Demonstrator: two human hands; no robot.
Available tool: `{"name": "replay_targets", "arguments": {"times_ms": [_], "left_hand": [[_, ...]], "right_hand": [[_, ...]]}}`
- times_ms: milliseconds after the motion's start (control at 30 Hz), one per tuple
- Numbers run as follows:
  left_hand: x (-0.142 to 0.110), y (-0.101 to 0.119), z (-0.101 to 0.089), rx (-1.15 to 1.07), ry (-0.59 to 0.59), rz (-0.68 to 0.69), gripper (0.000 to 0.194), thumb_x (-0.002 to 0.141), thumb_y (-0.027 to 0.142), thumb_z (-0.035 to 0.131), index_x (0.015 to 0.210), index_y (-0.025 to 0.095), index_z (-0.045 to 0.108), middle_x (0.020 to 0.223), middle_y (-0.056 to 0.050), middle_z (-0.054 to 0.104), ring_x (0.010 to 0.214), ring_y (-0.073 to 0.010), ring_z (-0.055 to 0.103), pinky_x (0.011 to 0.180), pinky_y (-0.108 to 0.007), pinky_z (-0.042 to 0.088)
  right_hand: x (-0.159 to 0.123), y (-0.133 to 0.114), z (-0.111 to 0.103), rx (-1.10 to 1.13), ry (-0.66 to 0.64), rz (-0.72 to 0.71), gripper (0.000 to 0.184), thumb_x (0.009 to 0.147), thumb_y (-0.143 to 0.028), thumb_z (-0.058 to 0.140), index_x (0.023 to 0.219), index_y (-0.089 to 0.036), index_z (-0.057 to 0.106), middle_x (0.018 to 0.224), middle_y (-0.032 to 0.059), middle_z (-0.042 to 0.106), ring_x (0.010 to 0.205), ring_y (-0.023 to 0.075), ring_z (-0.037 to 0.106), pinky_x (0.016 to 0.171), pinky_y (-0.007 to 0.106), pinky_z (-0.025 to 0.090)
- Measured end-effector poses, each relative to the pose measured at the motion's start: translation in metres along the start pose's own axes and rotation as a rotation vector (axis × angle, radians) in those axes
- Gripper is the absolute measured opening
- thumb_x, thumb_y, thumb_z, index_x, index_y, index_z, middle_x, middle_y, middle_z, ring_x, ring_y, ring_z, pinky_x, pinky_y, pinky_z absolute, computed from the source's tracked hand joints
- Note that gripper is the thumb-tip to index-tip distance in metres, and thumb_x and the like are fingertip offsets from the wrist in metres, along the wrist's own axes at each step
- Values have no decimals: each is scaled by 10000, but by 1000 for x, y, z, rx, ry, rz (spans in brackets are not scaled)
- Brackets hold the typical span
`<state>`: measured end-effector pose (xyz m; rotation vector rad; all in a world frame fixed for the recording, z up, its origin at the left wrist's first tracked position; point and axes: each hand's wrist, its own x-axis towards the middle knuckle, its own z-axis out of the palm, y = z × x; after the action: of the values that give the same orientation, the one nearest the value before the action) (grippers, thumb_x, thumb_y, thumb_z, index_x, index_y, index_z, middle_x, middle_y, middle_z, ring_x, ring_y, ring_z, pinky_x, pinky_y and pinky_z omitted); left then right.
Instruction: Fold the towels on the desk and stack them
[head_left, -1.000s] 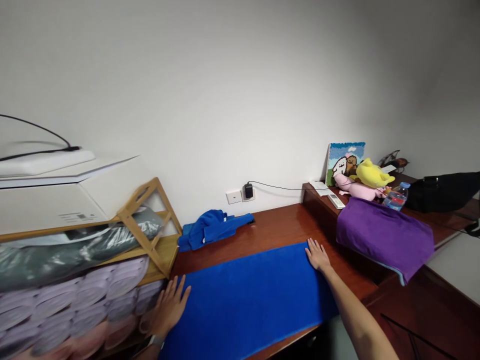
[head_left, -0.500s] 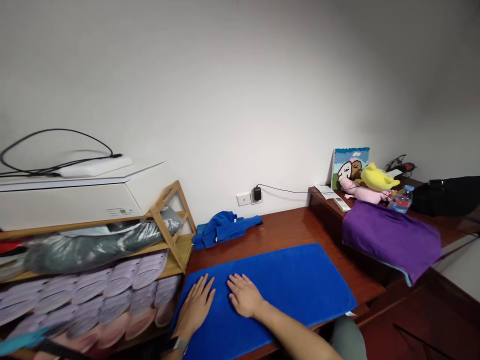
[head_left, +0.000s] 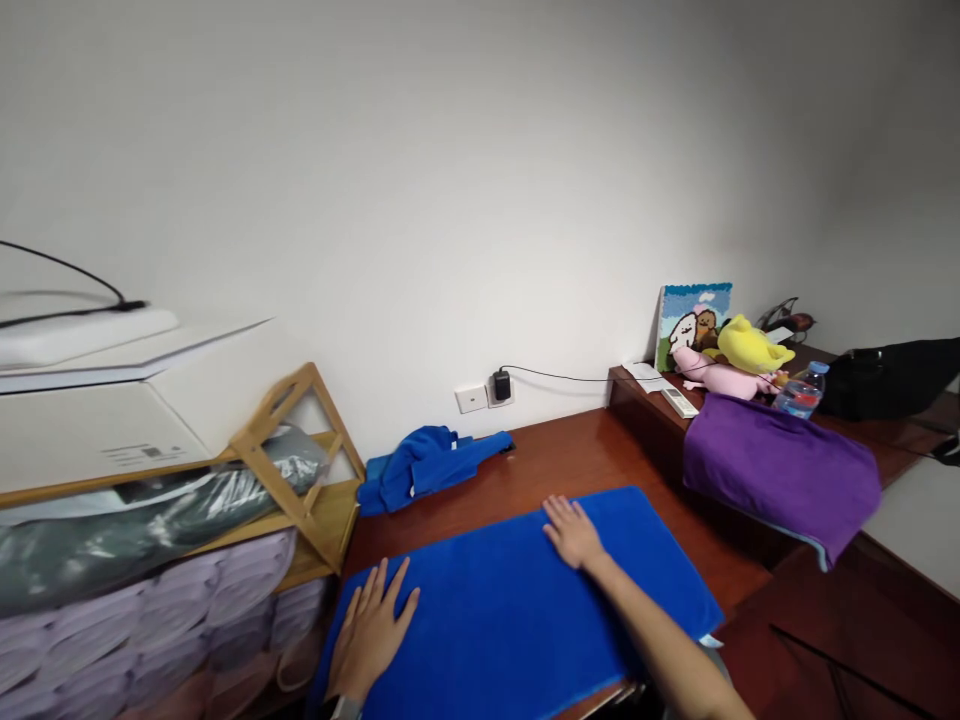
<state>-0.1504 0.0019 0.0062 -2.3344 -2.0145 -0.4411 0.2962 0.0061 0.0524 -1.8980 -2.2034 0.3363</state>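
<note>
A blue towel (head_left: 495,610) lies spread out flat on the reddish-brown wooden table (head_left: 555,452). My left hand (head_left: 371,630) rests on its left end with the fingers spread. Farther right, near the towel's back edge, my right hand (head_left: 574,532) lies flat with its fingers stretched out. Neither hand holds anything. A small white tag (head_left: 711,641) sticks out at the towel's front right corner. Behind the towel, against the wall, is a crumpled blue cloth item (head_left: 427,468).
On the left, a wooden rack (head_left: 292,480) holds pale slippers (head_left: 180,610) and a white box (head_left: 97,430). A raised ledge at right bears a purple cloth (head_left: 780,475), plush toys (head_left: 750,347), a water bottle (head_left: 802,392) and a remote (head_left: 679,402). A black plug (head_left: 502,384) sits in the wall.
My right hand has slid to the right and toward the back edge of the towel. My left hand stays near the left end, its fingers wider apart. The view has shifted slightly.
</note>
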Motion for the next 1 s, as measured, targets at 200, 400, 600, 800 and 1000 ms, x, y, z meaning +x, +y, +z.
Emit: {"name": "replay_targets", "arguments": {"times_ms": [200, 400, 600, 800, 1000], "left_hand": [[4, 7, -9, 23, -44, -27, 729, 989, 611, 407, 1613, 239, 466, 1752, -141, 355, 1622, -321, 325, 1325, -562, 238], [-6, 16, -31, -4, -79, 8, 702, 1021, 560, 360, 1619, 203, 450, 1733, -143, 390, 1599, -301, 374, 1314, -544, 299], [-87, 69, -22, -72, 25, 247, 596, 1053, 454, 389, 1635, 329, 406, 1720, -14, 421, 1584, -255, 407, 1317, -514, 349], [-119, 126, -9, -41, -7, 258, 602, 1015, 267, 341, 1599, 223, 476, 1659, -86, 503, 1545, -268, 470, 1289, -502, 397], [-135, 58, -10, 51, -12, 20, 646, 985, 458, 340, 1566, 264, 544, 1650, -90, 521, 1564, -351, 431, 1272, -638, 354]], "right_hand": [[-25, 147, -59, -141, -58, 397, 640, 1122, -460, 209, 1723, -238, 221, 1789, 21, 178, 1660, 205, 121, 1335, 430, 82], [-33, 117, -73, -96, 41, 401, 665, 1106, -404, 220, 1713, -135, 249, 1788, 65, 176, 1663, 229, 108, 1344, 436, 67], [-88, -87, 16, 139, 183, -111, 635, 1075, -331, 329, 1700, -215, 331, 1758, 37, 276, 1643, 255, 219, 1357, 497, 160], [-118, -197, 68, 279, 84, -214, 626, 1101, -360, 357, 1692, -152, 327, 1728, 122, 329, 1628, 293, 260, 1340, 541, 232], [-127, -75, 33, 131, 124, 11, 616, 1103, -451, 348, 1682, -243, 367, 1723, 57, 338, 1622, 285, 277, 1336, 564, 212]]}}
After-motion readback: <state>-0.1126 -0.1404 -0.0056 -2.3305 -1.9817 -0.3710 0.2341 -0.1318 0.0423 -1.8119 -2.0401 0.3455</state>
